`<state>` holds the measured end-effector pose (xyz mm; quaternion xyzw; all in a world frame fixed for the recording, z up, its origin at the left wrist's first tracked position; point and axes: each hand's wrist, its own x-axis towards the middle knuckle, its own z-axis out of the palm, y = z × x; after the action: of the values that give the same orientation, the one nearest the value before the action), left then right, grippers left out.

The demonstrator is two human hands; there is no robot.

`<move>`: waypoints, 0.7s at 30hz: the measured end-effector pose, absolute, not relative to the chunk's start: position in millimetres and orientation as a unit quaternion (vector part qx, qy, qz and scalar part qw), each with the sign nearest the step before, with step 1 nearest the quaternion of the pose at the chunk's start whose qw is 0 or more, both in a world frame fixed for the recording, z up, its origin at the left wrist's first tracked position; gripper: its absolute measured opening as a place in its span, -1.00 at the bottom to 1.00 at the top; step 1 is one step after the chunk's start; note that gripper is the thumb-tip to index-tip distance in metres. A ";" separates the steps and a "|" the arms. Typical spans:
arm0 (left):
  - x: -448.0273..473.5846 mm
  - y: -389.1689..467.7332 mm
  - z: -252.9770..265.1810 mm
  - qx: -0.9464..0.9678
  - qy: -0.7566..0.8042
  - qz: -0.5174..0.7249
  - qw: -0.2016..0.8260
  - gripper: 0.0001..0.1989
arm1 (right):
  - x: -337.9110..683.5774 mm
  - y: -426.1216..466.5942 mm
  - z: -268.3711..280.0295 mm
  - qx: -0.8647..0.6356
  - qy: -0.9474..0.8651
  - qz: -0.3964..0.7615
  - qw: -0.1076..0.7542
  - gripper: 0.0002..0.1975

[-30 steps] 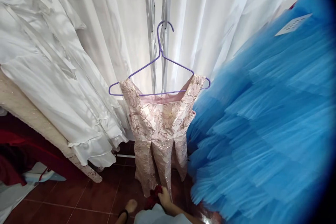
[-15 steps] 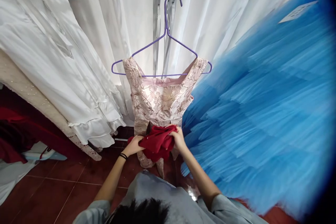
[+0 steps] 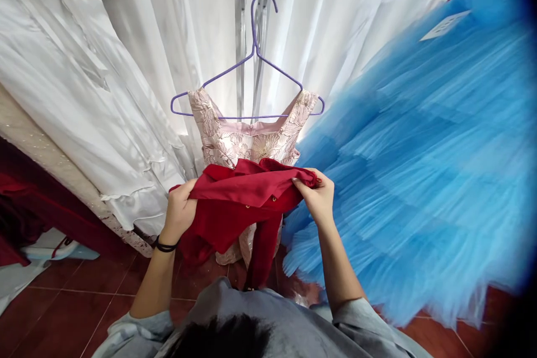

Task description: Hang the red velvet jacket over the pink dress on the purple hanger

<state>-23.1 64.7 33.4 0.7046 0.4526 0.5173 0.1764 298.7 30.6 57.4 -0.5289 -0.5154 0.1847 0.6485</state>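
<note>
Stretched between my two hands is a red jacket [image 3: 239, 201] with a lapel-like collar and small gold buttons; one sleeve dangles below it. My left hand [image 3: 180, 210], with a black band at the wrist, is closed on its left end. On the other side my right hand [image 3: 316, 196] grips the opposite end, thumb on top. Just behind the red cloth hangs a pink dress [image 3: 255, 142] with a gold floral pattern, its waist covered by the jacket. Its straps sit on a purple hanger [image 3: 254, 53].
A layered blue tulle gown [image 3: 411, 168] with a white tag fills the right side. White garments [image 3: 92, 106] hang on the left beside a beige sparkly cloth [image 3: 62, 162]. Dark red fabric [image 3: 50, 207] lies at far left. White curtains [image 3: 306, 17] form the back, above red floor tiles [image 3: 84, 302].
My hands have risen and spread apart. The bunched red cloth is now opened out wide, showing its collar, buttons and a hanging sleeve. The view has shifted slightly.
</note>
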 end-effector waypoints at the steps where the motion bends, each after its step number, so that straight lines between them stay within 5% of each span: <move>1: -23.6 64.5 35.5 0.684 0.457 0.536 0.192 -0.74 | 298.5 27.1 59.4 -0.542 -0.531 0.143 0.635 -0.80; 5: -22.5 62.8 38.8 0.585 0.451 0.615 0.276 -0.67 | 298.1 19.3 68.4 -0.536 -0.585 0.034 0.608 -0.69; 8: -29.6 53.5 42.1 0.590 0.454 0.584 0.325 -0.67 | 297.4 24.3 75.4 -0.485 -0.574 0.202 0.628 -0.77; 15: -29.9 40.0 55.0 0.817 0.208 0.108 0.527 -0.57 | 274.9 68.2 71.1 -0.198 -0.486 0.441 0.728 -0.58; 18: 13.8 44.8 42.8 0.808 0.294 0.276 0.429 -0.44 | 253.1 90.1 63.8 0.057 -0.491 0.490 0.718 -0.57; 21: 57.9 49.7 19.4 0.801 0.299 0.322 0.406 -0.15 | 236.7 96.8 68.4 0.325 -0.470 0.588 0.572 -0.64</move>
<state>57.9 49.7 19.4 0.8015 0.2993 0.3218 0.4057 236.7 96.8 68.4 0.3251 -0.4701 0.5884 0.5719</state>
